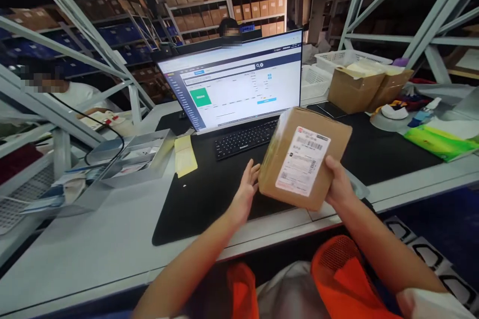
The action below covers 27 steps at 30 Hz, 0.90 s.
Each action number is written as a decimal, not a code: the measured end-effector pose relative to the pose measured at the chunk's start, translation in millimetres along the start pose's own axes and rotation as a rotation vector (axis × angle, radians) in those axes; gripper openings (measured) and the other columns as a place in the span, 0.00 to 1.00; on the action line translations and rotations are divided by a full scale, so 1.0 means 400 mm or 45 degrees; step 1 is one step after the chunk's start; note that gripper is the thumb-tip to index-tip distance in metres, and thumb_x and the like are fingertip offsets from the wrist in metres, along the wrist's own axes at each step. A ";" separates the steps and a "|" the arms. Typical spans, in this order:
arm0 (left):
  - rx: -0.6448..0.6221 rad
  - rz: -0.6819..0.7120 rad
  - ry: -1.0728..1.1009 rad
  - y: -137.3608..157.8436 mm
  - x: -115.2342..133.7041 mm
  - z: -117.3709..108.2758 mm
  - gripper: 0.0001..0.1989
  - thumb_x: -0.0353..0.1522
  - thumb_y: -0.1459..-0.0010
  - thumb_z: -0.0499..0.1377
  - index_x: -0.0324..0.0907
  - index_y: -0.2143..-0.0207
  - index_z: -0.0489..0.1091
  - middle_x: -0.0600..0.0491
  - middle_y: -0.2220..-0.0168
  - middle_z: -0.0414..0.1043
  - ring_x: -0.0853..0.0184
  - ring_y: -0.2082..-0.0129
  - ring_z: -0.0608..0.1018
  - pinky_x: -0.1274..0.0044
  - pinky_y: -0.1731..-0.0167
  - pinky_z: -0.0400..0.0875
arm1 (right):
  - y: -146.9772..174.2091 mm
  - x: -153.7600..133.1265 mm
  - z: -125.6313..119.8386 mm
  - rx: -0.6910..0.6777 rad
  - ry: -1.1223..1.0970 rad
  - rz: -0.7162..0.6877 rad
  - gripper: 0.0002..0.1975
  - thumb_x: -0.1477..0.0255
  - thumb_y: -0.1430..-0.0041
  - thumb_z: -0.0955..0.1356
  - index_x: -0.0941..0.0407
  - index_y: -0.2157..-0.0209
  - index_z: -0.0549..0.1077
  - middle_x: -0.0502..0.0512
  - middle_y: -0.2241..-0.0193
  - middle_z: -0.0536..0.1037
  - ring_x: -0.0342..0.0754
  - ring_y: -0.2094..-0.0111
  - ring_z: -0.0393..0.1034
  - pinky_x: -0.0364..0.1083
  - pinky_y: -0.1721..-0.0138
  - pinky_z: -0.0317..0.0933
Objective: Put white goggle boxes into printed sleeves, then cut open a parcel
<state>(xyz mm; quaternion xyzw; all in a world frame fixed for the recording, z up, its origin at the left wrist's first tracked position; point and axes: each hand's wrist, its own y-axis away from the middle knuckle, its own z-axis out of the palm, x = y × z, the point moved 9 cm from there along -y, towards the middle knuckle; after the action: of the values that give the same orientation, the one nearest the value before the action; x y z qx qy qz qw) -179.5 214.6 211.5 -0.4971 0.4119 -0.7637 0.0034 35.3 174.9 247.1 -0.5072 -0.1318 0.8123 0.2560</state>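
A taped cardboard box point(271, 159) is held tilted above the black desk mat, its white shipping label point(303, 159) turned toward me. My right hand point(339, 184) grips the lower right side, with the thumb on the front face and the other fingers hidden behind. At the left side is my left hand point(247, 187), its fingers stretched up and apart; whether the fingertips touch the cardboard I cannot tell. Behind the box lies a black keyboard point(243, 140), partly covered by it, in front of a lit monitor point(232, 89).
On the left of the desk are a yellow notepad point(184, 154) and a grey divided tray point(138, 159) with papers. Open cartons point(354, 89), a white basket point(316, 82), a spray bottle point(424, 113) and a green packet point(441, 139) stand right. Two people are beyond the desk.
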 end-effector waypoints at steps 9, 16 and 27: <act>0.220 -0.125 0.212 -0.107 0.014 -0.128 0.42 0.43 0.55 0.71 0.42 0.38 0.66 0.44 0.39 0.71 0.43 0.35 0.69 0.55 0.34 0.64 | -0.118 -0.096 -0.007 -0.321 1.208 -0.267 0.29 0.43 0.37 0.65 0.52 0.52 0.79 0.58 0.47 0.79 0.61 0.38 0.67 0.63 0.32 0.53; 0.532 0.071 0.140 -0.108 0.008 -0.219 0.50 0.37 0.59 0.74 0.51 0.34 0.58 0.48 0.35 0.66 0.47 0.33 0.67 0.60 0.34 0.66 | -0.145 -0.141 -0.440 0.016 2.328 0.065 0.33 0.47 0.52 0.73 0.58 0.53 0.80 0.65 0.60 0.82 0.63 0.62 0.78 0.53 0.62 0.69; 0.466 0.139 -0.252 -0.092 -0.024 -0.222 0.60 0.43 0.57 0.77 0.52 0.28 0.47 0.45 0.31 0.55 0.48 0.30 0.60 0.59 0.29 0.55 | 0.030 -0.194 -0.270 -0.084 0.714 0.042 0.22 0.61 0.51 0.76 0.50 0.56 0.69 0.48 0.74 0.73 0.49 0.75 0.69 0.47 0.72 0.64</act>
<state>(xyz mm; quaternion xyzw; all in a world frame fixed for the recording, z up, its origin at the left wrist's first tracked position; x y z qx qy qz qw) -227.7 298.4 212.8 -0.5377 0.2902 -0.7719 0.1756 155.6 117.4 251.3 -0.7222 -0.0742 0.6397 0.2526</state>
